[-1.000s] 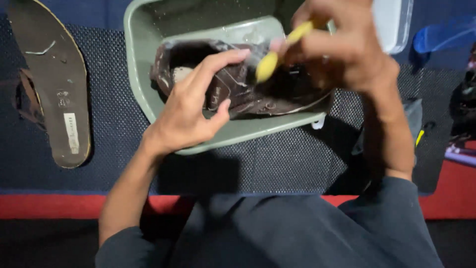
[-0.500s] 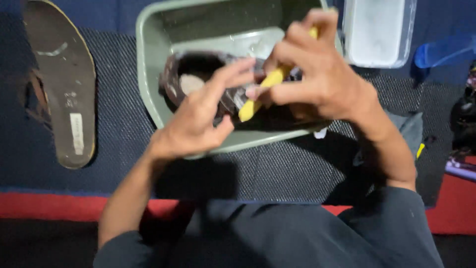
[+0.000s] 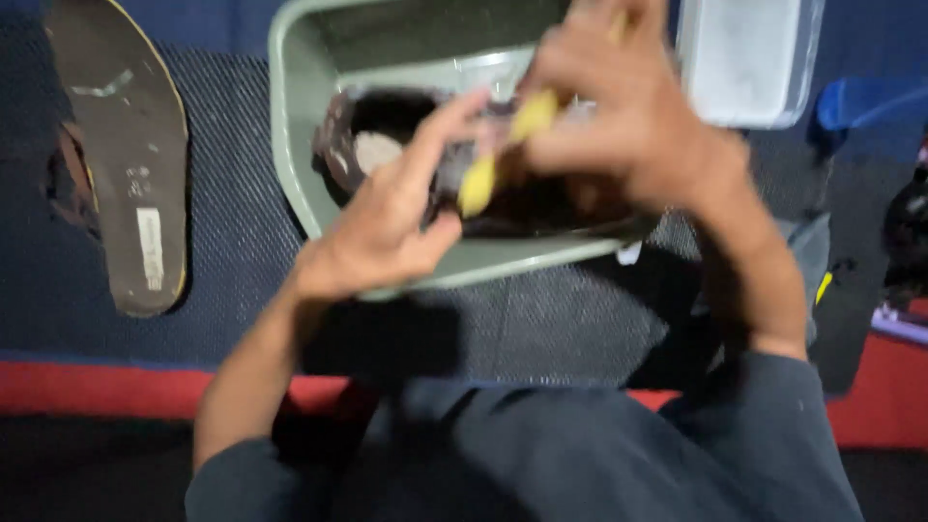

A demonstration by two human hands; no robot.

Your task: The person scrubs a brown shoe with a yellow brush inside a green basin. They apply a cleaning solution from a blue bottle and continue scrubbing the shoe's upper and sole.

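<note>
A dark brown shoe (image 3: 387,145) lies inside a grey-green plastic basin (image 3: 300,145) on a dark mesh mat. My left hand (image 3: 387,227) grips the shoe's near side, fingers stretched over its opening. My right hand (image 3: 628,135) is closed around a yellow brush (image 3: 498,155), whose lower end points down at the shoe's upper. The picture is blurred by motion, and the toe of the shoe is hidden behind my right hand.
A loose insole (image 3: 130,164) lies on the mat at the left, over a brown sandal strap (image 3: 68,184). A clear plastic container (image 3: 749,58) stands at the back right, next to a blue object (image 3: 870,101). A red strip (image 3: 97,387) runs along the mat's near edge.
My right hand has swung the yellow brush down and left across the shoe. My left hand has kept its hold on the shoe. The camera view has shifted.
</note>
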